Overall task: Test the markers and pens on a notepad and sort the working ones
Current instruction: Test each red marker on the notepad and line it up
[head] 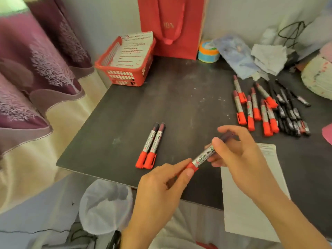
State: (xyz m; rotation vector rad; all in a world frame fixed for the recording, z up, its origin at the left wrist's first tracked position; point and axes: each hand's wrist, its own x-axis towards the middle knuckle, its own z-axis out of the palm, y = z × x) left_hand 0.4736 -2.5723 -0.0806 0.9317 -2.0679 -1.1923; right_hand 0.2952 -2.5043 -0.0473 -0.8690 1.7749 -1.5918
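Observation:
Both hands hold one red marker (203,157) above the front of the dark table (179,97). My left hand (167,186) pinches its red cap end, and my right hand (233,151) grips the silver barrel and far end. Two more red markers (150,146) lie side by side on the table to the left. At the right lies a pile of red markers (255,110) with several black pens (291,114) beside it. A white notepad (251,194) lies under my right forearm at the table's front right.
A red basket (125,60) holding scribbled paper stands at the back left, with a red paper bag (172,26) behind it. Tape rolls, cloths and a white bag crowd the back right. A bin lined with a white bag (106,203) stands below the table's front edge. A purple curtain hangs at left.

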